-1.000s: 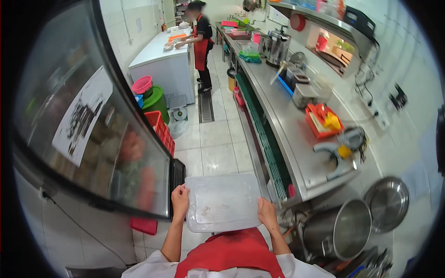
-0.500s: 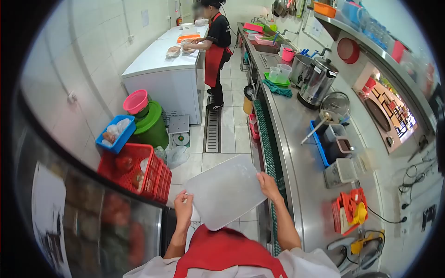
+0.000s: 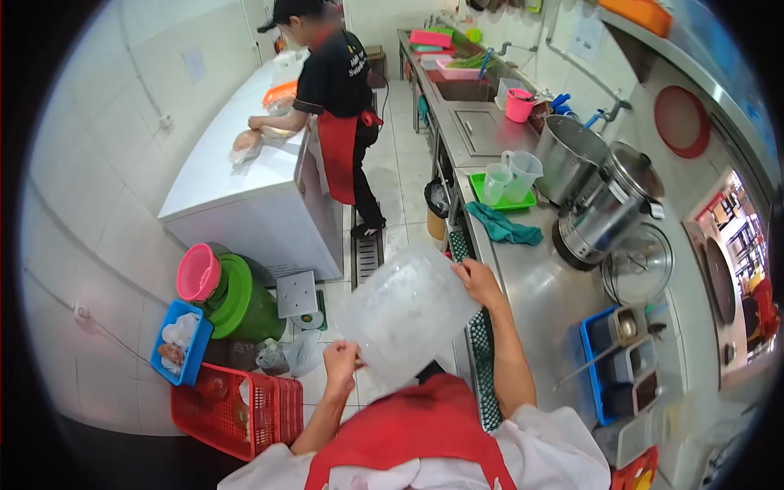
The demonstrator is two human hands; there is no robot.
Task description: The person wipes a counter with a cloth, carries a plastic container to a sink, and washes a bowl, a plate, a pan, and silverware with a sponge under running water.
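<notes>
A: Narrow tiled kitchen, steel counter (image 3: 539,286) on the right. The clear plastic lid (image 3: 406,314) sits tilted at chest height, above the floor.

B: Left hand (image 3: 341,359) pinches its near edge, right hand (image 3: 477,282) clasps the far corner. Best carried level, clear of the co-worker (image 3: 335,90) ahead.

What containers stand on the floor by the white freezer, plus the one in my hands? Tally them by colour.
Clear: 1, the clear tray, held by left hand and right hand
Pink: 1, pink basin
Green: 1, green bin
Blue: 1, blue tray
Red: 1, red crate
Total: 5
</notes>
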